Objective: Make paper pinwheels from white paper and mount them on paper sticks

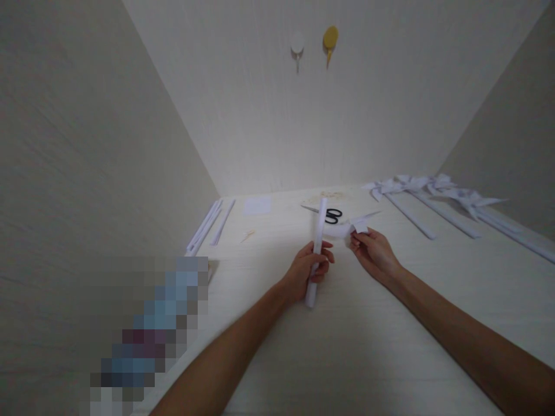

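Note:
My left hand (pixel 309 267) is wrapped round a white rolled paper tube (pixel 321 228), which stands tilted over the middle of the table. To its right, my right hand (pixel 373 251) pinches a folded white paper pinwheel (pixel 361 224) with pointed blades. One blade reaches left toward the tube; whether they touch I cannot tell. Just beyond the tube lie scissors (pixel 333 216) with black handles, their blades pointing left and partly covered by the tube.
Several finished paper pinwheels on sticks (pixel 416 188) lie at the right back. Loose paper tubes (pixel 204 225) and a square paper sheet (pixel 257 205) lie at the left back, near small tan bits (pixel 248 235). Two hooks (pixel 330 37) hang on the wall. A blurred patch covers the left edge.

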Tool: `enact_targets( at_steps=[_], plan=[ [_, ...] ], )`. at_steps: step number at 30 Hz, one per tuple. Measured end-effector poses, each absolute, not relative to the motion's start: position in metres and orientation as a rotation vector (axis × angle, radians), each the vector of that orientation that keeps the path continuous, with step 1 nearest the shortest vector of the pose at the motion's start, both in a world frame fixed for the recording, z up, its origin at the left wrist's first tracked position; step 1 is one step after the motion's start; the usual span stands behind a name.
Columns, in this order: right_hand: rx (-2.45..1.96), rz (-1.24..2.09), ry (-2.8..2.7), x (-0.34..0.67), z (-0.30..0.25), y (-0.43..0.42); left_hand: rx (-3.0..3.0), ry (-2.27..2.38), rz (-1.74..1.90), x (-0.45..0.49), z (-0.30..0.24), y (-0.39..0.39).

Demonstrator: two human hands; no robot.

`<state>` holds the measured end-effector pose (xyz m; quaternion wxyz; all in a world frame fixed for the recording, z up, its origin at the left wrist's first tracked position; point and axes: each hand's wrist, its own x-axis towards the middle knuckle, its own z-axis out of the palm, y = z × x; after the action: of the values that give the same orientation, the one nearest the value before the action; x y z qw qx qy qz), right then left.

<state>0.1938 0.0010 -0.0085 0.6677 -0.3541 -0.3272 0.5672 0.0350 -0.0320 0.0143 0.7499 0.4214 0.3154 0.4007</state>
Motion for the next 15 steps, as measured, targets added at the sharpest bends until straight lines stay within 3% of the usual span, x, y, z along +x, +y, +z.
enact_targets(
  at_steps=[15],
  plan=[
    [-0.809, 1.273, -0.75, 0.1956, -0.0095, 0.0013, 0.769, 0.602, 0.935, 0.0375, 0.0104, -0.0308]
  ],
)
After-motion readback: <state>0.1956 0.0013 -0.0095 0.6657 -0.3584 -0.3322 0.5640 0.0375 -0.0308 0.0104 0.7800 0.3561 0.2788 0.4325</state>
